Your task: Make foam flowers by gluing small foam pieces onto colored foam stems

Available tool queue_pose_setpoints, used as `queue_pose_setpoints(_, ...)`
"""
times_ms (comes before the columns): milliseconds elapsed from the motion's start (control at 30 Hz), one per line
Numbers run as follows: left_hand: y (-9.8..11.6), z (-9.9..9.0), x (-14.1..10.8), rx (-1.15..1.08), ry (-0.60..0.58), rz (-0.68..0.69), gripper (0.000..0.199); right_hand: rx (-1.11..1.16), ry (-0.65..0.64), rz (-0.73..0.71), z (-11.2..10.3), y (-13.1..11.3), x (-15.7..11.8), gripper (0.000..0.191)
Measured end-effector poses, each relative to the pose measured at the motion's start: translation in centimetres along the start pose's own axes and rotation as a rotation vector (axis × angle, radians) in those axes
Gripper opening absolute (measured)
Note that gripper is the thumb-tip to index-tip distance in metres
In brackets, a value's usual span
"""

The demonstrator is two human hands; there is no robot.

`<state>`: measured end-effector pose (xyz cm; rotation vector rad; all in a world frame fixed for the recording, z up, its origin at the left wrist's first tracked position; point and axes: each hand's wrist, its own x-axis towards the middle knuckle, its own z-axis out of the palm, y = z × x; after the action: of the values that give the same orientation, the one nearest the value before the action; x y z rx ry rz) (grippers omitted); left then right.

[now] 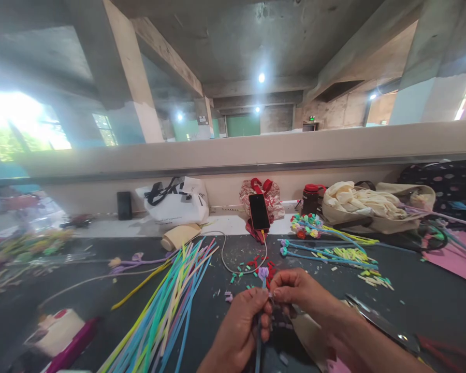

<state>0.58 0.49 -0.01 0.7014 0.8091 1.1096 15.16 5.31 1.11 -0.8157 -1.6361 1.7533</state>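
My left hand [241, 324] is closed round a thin blue pipe-cleaner stem, which runs down below the fist. At its top sits a small purple fuzzy flower bud [263, 273]. My right hand [301, 290] meets the left one just below the bud, thumb and forefinger pinched together. Whatever lies between those fingertips is too small to make out. Short red and green fuzzy pieces [244, 269] lie scattered on the table behind the hands. A few small purple pieces [229, 296] are to the left of them.
Loose coloured pipe cleaners [171, 295] spread across the left. Finished fuzzy flowers [306, 225] and yellow cut pieces [349, 255] lie at right. Scissors [378, 316] rest beside my right forearm. A cabled phone [259, 211] leans on a patterned bag; a bottle [310, 199] stands behind.
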Motion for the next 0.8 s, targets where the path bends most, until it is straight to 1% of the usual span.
queue_pose_setpoints(100,0.0,0.1,-0.1,-0.033,0.013,-0.012,0.022,0.044,-0.006,0.017,-0.1,0.2,0.0,0.024)
queue_pose_setpoints(267,0.2,0.1,-0.1,-0.124,0.012,-0.010,0.023,0.108,0.042,0.004,0.3,-0.2,0.5,0.026)
queue_pose_setpoints(367,0.2,0.1,0.0,-0.153,0.077,0.009,0.020,0.138,0.099,-0.015,0.3,-0.5,0.8,0.029)
queue_pose_setpoints(467,0.2,0.1,0.0,-0.134,0.144,0.002,0.021,0.141,0.127,-0.014,0.2,-0.3,0.9,0.031)
queue_pose_setpoints(600,0.3,0.1,-0.1,-0.123,0.161,0.015,0.024,0.114,0.132,-0.002,-0.1,0.3,0.7,0.034)
queue_pose_setpoints(700,0.2,0.1,0.0,-0.061,0.157,0.030,0.026,0.067,0.139,0.009,-0.1,0.6,0.7,0.030)
queue_pose_setpoints(800,-0.2,0.1,0.1,0.050,0.164,0.045,0.028,0.000,0.135,0.016,0.0,0.6,0.8,0.020)
